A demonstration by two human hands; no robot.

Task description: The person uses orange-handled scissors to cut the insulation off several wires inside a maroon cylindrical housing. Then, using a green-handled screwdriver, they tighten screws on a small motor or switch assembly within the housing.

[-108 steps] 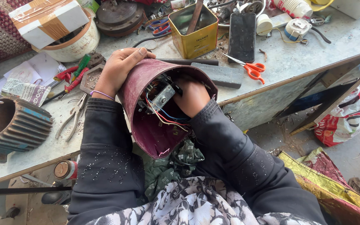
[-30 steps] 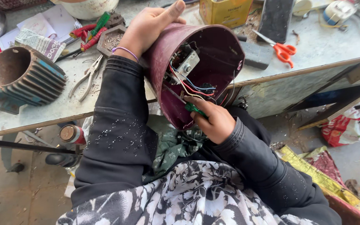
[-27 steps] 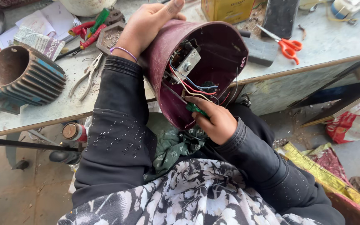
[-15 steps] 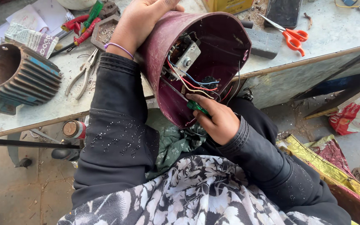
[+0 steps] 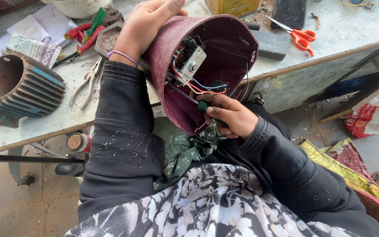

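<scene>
left hand (image 5: 143, 26) clasps the maroon housing (image 5: 207, 70) tilted open while right hand (image 5: 229, 116) grips a green-handled screwdriver (image 5: 198, 104) reaching its wiring.

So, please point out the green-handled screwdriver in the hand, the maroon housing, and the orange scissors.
screwdriver (image 5: 203, 106), head view, green handle by the fingers.
maroon housing (image 5: 235, 52), head view, inner wall.
orange scissors (image 5: 302, 37), head view, handle loops.

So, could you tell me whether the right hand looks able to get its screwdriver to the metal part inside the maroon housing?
Probably yes. The right hand holds a green-handled screwdriver whose shaft already runs through the open mouth of the maroon housing, which the left hand steadies. Only loose wires lie near the metal part.
</scene>
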